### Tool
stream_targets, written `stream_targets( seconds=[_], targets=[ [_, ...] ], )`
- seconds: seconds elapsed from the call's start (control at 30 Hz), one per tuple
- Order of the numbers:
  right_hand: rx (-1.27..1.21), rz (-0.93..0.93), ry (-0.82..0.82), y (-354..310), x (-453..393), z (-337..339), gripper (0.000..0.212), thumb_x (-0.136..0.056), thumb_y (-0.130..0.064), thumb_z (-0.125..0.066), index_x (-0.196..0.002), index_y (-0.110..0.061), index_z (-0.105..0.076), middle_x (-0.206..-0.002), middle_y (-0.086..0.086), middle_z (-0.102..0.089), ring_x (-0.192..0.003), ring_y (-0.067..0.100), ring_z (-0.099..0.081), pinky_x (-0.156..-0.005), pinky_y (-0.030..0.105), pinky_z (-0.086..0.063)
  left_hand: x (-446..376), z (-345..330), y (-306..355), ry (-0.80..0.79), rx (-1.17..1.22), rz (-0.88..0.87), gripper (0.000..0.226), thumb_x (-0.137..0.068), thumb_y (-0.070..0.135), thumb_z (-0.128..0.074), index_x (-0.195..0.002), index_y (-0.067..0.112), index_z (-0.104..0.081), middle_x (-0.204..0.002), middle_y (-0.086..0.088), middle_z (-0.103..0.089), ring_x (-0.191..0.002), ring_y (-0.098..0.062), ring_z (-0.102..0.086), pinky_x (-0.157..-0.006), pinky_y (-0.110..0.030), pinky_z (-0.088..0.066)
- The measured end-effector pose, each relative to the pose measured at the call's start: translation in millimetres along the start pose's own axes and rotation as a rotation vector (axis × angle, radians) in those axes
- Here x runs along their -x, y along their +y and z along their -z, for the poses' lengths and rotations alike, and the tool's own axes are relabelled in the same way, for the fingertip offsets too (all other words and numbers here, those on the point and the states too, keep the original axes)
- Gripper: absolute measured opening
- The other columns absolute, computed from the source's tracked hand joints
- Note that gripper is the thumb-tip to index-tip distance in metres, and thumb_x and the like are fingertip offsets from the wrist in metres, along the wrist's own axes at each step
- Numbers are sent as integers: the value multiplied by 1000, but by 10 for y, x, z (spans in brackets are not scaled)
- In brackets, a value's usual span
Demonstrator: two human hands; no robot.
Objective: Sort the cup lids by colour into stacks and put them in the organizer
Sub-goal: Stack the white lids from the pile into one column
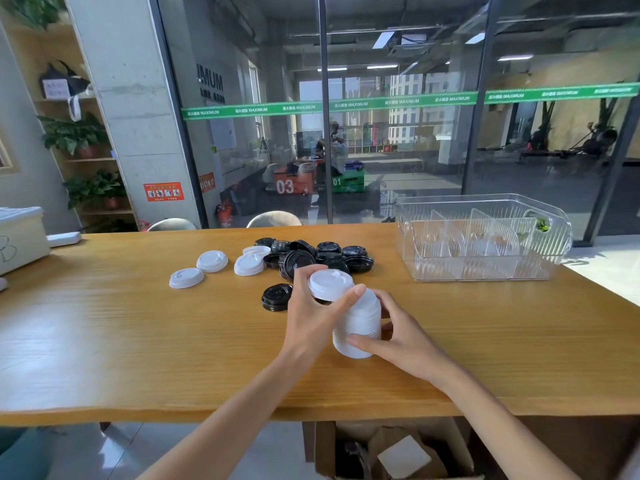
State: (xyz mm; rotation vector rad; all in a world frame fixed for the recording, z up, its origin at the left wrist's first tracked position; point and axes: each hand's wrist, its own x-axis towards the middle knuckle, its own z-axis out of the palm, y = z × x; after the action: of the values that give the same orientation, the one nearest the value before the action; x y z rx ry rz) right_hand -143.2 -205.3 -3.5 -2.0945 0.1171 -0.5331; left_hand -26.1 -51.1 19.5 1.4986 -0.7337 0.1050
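Both hands work the white lid stack (358, 318) above the worktop (138, 341). Right hand (398, 336) grips its base for support; left hand (311, 317) pinches the top lid, apparently seating it. Organizer (481, 237) stands well apart.

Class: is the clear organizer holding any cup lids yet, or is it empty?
Empty. The organizer shows only bare clear dividers; the white stack sits in both hands, and the black lids lie on the table.

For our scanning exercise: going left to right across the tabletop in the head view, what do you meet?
Beige box → three loose white lids → black lid pile → white lid stack held in both hands → clear organizer.
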Motion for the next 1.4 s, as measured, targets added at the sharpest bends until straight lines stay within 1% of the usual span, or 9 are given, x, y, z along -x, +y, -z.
stream_targets(
  seconds=[0.2,0.4,0.53,0.67,0.8,0.87,1.03,1.17,1.4],
  targets=[
    [-18,-3,0,-33,11,-4,83,-76,-68,-89,-143,-60,-41,-134,-32,-61,-117,-9,-61,-83,9,-54,45,-86,-4,-160,39,-23,73,-80,60,-89,-141,42,-53,-131,21,-60,-128,-5,-60,-102,-26,-52],
    [-17,-15,2,-49,10,4,84,-74,-70,-89,-143,-57,-42,-135,-34,-60,-118,-7,-62,-91,22,-53,88,1,-76,-354,40,65,57,-102,52,-71,-151,42,-44,-147,13,-57,-137,-7,-55,-117,-37,-46],
    [-24,-24,-5,-38,9,5,81,-75,-69,-89,-141,-54,-45,-133,-30,-63,-117,-4,-64,-92,23,-54,93,19,-75,-333,9,33,63,-98,42,-80,-152,35,-47,-144,10,-59,-135,-9,-57,-114,-34,-47],
    [-7,-23,-7,-43,4,3,72,-76,-70,-87,-135,-55,-48,-130,-31,-64,-116,-6,-63,-87,10,-51,100,0,-85,-320,-4,2,73,-87,39,-90,-149,33,-50,-143,10,-57,-134,-10,-57,-114,-35,-50],
    [1,-30,-4,0,-18,2,70,-79,-58,-89,-136,-50,-50,-131,-29,-64,-119,-5,-62,-90,16,-51,97,-12,-97,-325,10,-10,74,-82,33,-95,-143,28,-54,-138,5,-60,-130,-10,-59,-111,-33,-52],
    [8,-32,-3,5,-15,6,70,-79,-57,-89,-136,-51,-49,-132,-30,-63,-120,-6,-61,-89,12,-50,92,-26,-98,-335,16,-3,75,-81,30,-96,-142,25,-53,-138,2,-59,-129,-11,-60,-110,-31,-52],
    [-6,-24,-5,24,-24,5,70,-78,-57,-89,-136,-47,-51,-132,-27,-65,-121,-5,-61,-92,15,-50,68,-70,-91,-343,69,44,76,-79,32,-98,-139,24,-51,-134,1,-61,-125,-9,-63,-102,-27,-55],
    [-22,-23,-10,12,-16,12,70,-76,-62,-88,-134,-51,-51,-131,-29,-65,-119,-7,-60,-89,8,-49,40,-92,-95,-326,77,70,73,-79,36,-98,-135,26,-52,-132,2,-62,-120,-8,-65,-96,-24,-56],
    [-32,-10,-19,30,-21,5,79,-75,-63,-88,-141,-47,-47,-135,-28,-63,-122,-7,-60,-94,20,-51,62,-110,-115,-352,125,82,70,-84,26,-95,-136,19,-49,-132,-5,-62,-118,-12,-67,-94,-25,-57]
  ],
)
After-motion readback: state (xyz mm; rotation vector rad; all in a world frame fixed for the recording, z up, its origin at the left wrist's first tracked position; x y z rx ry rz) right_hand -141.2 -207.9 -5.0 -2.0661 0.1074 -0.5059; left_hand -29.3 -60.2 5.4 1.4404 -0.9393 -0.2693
